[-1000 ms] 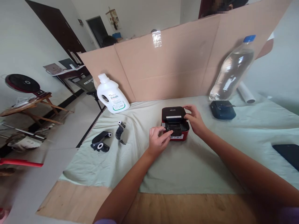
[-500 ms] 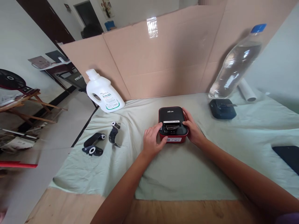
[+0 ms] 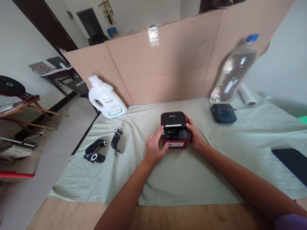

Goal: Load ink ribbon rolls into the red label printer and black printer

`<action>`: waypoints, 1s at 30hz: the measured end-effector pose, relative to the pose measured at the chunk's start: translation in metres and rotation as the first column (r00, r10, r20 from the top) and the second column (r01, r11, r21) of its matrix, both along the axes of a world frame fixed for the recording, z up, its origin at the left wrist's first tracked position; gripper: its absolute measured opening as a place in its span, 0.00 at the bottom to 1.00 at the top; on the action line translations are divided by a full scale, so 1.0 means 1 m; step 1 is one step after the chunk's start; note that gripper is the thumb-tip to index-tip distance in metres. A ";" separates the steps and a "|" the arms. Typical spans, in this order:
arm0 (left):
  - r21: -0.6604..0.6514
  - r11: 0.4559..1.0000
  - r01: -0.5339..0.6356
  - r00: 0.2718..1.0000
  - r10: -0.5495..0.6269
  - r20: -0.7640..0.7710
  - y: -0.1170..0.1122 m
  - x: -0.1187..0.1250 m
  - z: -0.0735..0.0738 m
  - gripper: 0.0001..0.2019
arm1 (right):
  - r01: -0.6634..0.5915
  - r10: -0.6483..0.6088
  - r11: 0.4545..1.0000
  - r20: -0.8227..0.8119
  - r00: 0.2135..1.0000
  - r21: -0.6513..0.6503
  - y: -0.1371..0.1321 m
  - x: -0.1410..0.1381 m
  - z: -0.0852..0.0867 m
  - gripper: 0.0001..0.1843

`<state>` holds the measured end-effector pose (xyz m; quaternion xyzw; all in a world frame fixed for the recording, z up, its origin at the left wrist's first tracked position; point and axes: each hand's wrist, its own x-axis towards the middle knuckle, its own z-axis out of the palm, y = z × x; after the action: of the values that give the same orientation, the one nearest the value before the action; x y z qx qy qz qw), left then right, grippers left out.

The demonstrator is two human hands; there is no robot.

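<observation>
A black-topped label printer [image 3: 173, 118] with red sides rests on the cloth in front of me. White stickers mark its top and its front face. Its left side is gripped by my left hand [image 3: 154, 145], with the thumb at the front lower corner and the fingers along the top edge. From the right, my right hand [image 3: 194, 133] closes round the printer's side, its thumb at the top edge. Part of the right fingers is hidden behind the printer. A dark slot runs across the printer's top, in front of the lid.
Several black curled strips on white cores [image 3: 94, 156] lie to the left. A white jug [image 3: 107, 100] leans at the back left. At the back right are a clear bottle [image 3: 233, 75], a dark box [image 3: 223, 113] and a white tube [image 3: 247, 94]. A black phone [image 3: 291, 163] lies far right. Cardboard [image 3: 168, 67] stands behind.
The camera view has shifted slightly, so the surroundings sit a little lower and the right-hand things further left. Both hands stay on the printer, with hardly any movement.
</observation>
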<state>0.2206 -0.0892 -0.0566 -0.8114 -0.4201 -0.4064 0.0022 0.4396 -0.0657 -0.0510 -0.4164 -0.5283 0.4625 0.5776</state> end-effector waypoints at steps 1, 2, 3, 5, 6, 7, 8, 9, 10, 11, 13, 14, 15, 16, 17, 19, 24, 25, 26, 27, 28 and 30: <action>-0.007 1.000 -0.008 1.000 0.008 -0.005 0.000 0.000 0.001 0.28 | -0.004 0.004 1.000 0.005 1.000 -0.001 0.000 0.001 0.000 0.37; -0.013 1.000 -0.015 1.000 0.015 -0.010 0.000 -0.001 0.003 0.28 | -0.002 0.002 1.000 0.021 1.000 -0.003 0.001 0.002 0.001 0.37; -0.022 1.000 -0.021 1.000 0.021 -0.012 0.000 -0.001 0.004 0.29 | 0.009 -0.008 1.000 0.046 0.999 -0.005 0.001 0.003 0.001 0.36; -0.041 0.999 -0.025 1.000 0.025 -0.004 0.000 -0.001 0.007 0.29 | 0.039 -0.038 0.999 0.104 0.994 -0.002 0.003 0.005 0.002 0.36; -0.049 0.999 -0.024 1.000 0.024 0.003 0.001 -0.001 0.008 0.28 | 0.050 -0.050 0.999 0.127 0.991 0.004 0.004 0.005 0.002 0.36; -0.055 0.998 -0.021 1.000 0.022 0.009 0.001 0.000 0.008 0.28 | 0.056 -0.057 0.998 0.144 0.988 0.012 0.004 0.006 0.001 0.36; -0.058 0.998 -0.019 1.000 0.020 0.016 0.001 0.000 0.009 0.27 | 0.059 -0.061 0.998 0.156 0.986 0.019 0.005 0.007 0.000 0.36; -0.058 0.998 -0.017 1.000 0.018 0.020 0.001 0.001 0.008 0.27 | 0.060 -0.064 0.998 0.162 0.985 0.025 0.006 0.007 -0.001 0.36; -0.057 0.998 -0.016 1.000 0.018 0.023 0.001 0.001 0.008 0.27 | 0.061 -0.065 0.998 0.162 0.985 0.032 0.007 0.007 -0.003 0.36; -0.056 0.998 -0.018 1.000 0.020 0.025 0.001 0.001 0.007 0.27 | 0.061 -0.067 0.997 0.155 0.986 0.042 0.008 0.008 -0.005 0.35; -0.057 0.998 -0.017 1.000 0.019 0.024 0.001 0.000 0.007 0.28 | 0.056 -0.063 0.996 0.113 0.992 0.067 0.009 0.008 -0.010 0.35; -0.063 0.998 -0.012 1.000 0.013 0.023 0.001 -0.002 0.007 0.27 | 0.048 -0.054 0.996 0.086 0.995 0.079 0.010 0.008 -0.013 0.35; -0.070 0.998 -0.003 1.000 0.005 0.027 0.002 -0.004 0.008 0.26 | 0.038 -0.044 0.995 0.063 0.997 0.088 0.010 0.008 -0.016 0.35; -0.077 0.997 0.009 0.999 -0.006 0.040 0.002 -0.005 0.009 0.25 | 0.030 -0.035 0.995 0.047 0.998 0.093 0.011 0.008 -0.018 0.35; -0.086 0.996 0.025 0.998 -0.020 0.057 0.002 -0.007 0.011 0.24 | 0.025 -0.029 0.995 0.040 0.999 0.096 0.011 0.008 -0.019 0.35; -0.105 0.993 0.061 0.995 -0.053 0.085 0.002 -0.007 0.017 0.24 | 0.033 -0.038 0.994 0.043 0.998 0.100 0.010 0.007 -0.021 0.35; -0.134 0.983 0.129 0.991 -0.130 0.005 0.000 0.007 0.027 0.30 | 0.126 -0.131 0.989 0.064 0.989 0.074 0.000 0.006 -0.016 0.32; -0.123 0.983 0.138 0.990 -0.140 -0.007 -0.002 0.010 0.027 0.28 | 0.141 -0.146 0.988 0.062 0.987 0.068 -0.003 0.005 -0.015 0.31; -0.103 0.984 0.148 0.989 -0.150 -0.013 -0.003 0.013 0.027 0.25 | 0.153 -0.157 0.986 0.056 0.986 0.065 -0.004 0.005 -0.014 0.30; -0.074 0.984 0.160 0.987 -0.161 -0.016 -0.005 0.015 0.027 0.21 | 0.162 -0.165 0.984 0.046 0.985 0.069 -0.006 0.005 -0.013 0.29; -0.038 0.984 0.176 0.984 -0.177 -0.021 -0.007 0.016 0.027 0.17 | 0.165 -0.169 0.983 0.037 0.985 0.075 -0.006 0.005 -0.013 0.29; 0.031 0.976 0.217 0.975 -0.216 -0.046 -0.008 0.012 0.029 0.12 | 0.164 -0.167 0.982 0.021 0.986 0.088 -0.006 0.005 -0.013 0.28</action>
<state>0.2329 -0.0976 -0.0271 -0.8606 -0.3219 -0.3941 -0.0187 0.4448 -0.0717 -0.0641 -0.4403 -0.5194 0.3837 0.6238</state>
